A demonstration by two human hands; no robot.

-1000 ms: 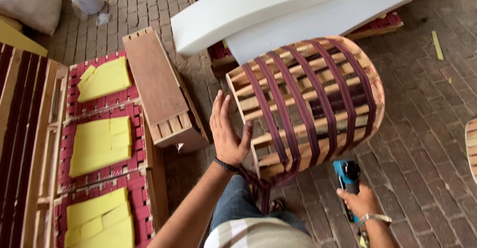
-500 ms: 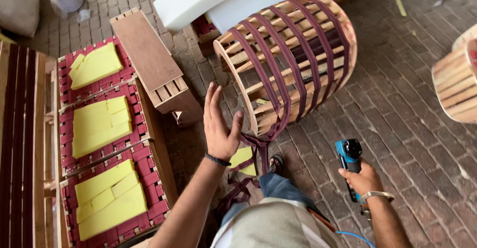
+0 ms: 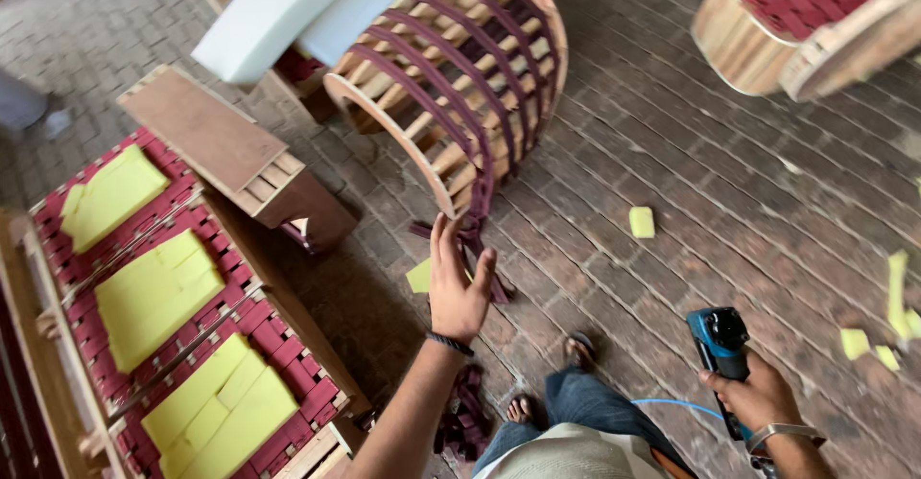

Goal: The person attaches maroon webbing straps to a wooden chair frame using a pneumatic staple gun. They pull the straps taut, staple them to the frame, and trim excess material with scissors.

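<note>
Two hands are in view above a brick floor [image 3: 729,210]. Ahead of you lies a rounded wooden frame [image 3: 451,76], built of pale slats and wrapped in dark maroon webbing [image 3: 480,105] that trails loose onto the bricks at its lower end. White foam slabs [image 3: 278,9] rest against its far side. To your left sits a flat frame [image 3: 288,345] woven in red webbing, with yellow foam pads [image 3: 153,292] laid on it, and a plain wooden box [image 3: 230,153] lies between the two frames. Small yellow foam scraps [image 3: 641,221] dot the bricks, and a second round frame [image 3: 796,19] shows at upper right.

Compared with half a second ago, the rounded frame now sits farther from you, and your left hand [image 3: 457,287] no longer touches its rim. That hand hangs just short of the trailing webbing, palm open, fingers [image 3: 439,244] spread wide and holding nothing. Your right hand [image 3: 758,397] is wrapped tight around the grip of a blue and black power tool [image 3: 720,340], held low by your knee, with a blue cable [image 3: 662,405] running from it.
</note>
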